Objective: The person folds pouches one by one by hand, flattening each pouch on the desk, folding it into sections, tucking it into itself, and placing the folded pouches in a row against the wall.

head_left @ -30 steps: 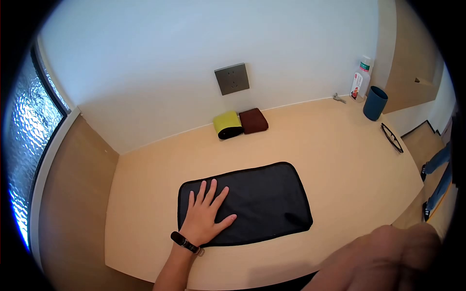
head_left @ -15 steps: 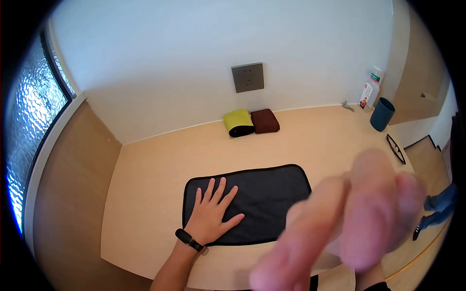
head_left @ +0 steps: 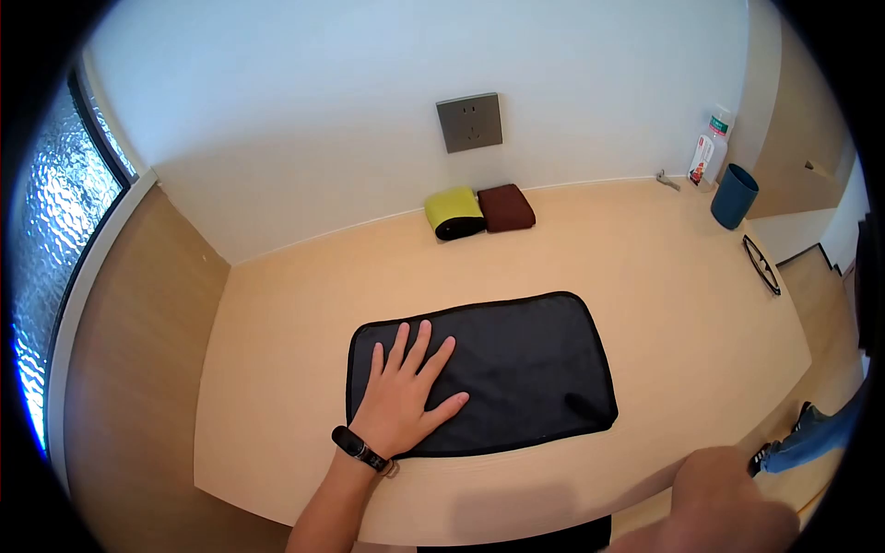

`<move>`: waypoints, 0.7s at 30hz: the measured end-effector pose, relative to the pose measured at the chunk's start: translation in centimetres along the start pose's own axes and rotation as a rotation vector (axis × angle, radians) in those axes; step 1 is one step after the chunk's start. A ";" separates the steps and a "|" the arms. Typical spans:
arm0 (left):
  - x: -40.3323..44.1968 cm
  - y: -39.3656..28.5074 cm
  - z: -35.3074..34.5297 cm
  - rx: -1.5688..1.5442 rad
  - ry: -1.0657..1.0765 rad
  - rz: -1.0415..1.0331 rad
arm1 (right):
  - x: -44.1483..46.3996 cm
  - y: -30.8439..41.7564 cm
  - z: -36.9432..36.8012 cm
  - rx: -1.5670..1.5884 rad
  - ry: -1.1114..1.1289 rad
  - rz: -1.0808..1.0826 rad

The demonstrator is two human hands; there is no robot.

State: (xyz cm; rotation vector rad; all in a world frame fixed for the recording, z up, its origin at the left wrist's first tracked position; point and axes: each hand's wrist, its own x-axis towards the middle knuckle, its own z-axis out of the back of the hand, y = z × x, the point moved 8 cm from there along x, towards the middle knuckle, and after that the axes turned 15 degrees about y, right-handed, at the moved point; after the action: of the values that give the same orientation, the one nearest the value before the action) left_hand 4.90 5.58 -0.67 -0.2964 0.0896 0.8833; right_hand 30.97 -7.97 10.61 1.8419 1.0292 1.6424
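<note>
A flat black rectangular mat point(head_left: 516, 369) with a bound edge lies on the desk. My left hand point(head_left: 403, 392) rests palm down on its left part, fingers spread, with a dark band on the wrist. A small darker patch shows near the mat's lower right corner. Low at the right, off the desk's front edge, is my right hand point(head_left: 714, 507), close to the camera and smeared by motion. Its fingers cannot be made out, nor whether it holds anything.
Against the wall sit a folded yellow-green and black cloth point(head_left: 454, 212) and a folded brown cloth point(head_left: 506, 207), below a socket point(head_left: 470, 122). At the right are a bottle point(head_left: 708, 152), a teal cup point(head_left: 735, 196) and glasses point(head_left: 761, 265). A person's leg point(head_left: 816, 442) shows beyond the desk.
My right hand has dropped from in front of the mat's right side to the lower right, uncovering the mat's corner. The left hand stays flat on the mat. The view has tipped slightly downward.
</note>
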 end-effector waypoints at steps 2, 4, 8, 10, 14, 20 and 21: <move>0.1 0.0 -0.1 0.007 -0.002 -0.007 | -0.2 -0.1 0.2 -0.009 -0.005 -0.003; 0.0 0.2 -0.3 0.013 -0.022 -0.024 | -0.2 -0.3 0.2 -0.014 -0.006 -0.006; 0.3 0.3 -0.7 0.039 -0.028 -0.015 | 0.0 -0.6 0.0 -0.036 0.001 0.001; 0.2 0.3 -0.6 -0.006 -0.026 -0.050 | 0.0 -0.8 0.1 -0.041 -0.003 -0.004; -0.1 0.0 0.0 0.001 -0.024 -0.021 | -0.2 -1.1 0.1 -0.043 -0.001 -0.003; -0.1 -0.1 0.1 -0.009 -0.020 -0.011 | 0.0 -1.2 -0.1 -0.022 -0.005 0.010; 0.0 -0.2 0.2 -0.011 -0.019 -0.012 | 0.1 -1.0 0.1 -0.020 -0.002 0.014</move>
State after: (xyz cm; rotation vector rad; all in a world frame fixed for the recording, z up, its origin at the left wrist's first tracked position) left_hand 5.02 5.49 -0.46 -0.2982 0.0650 0.8749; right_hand 30.79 -7.26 9.85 1.8423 0.9977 1.6523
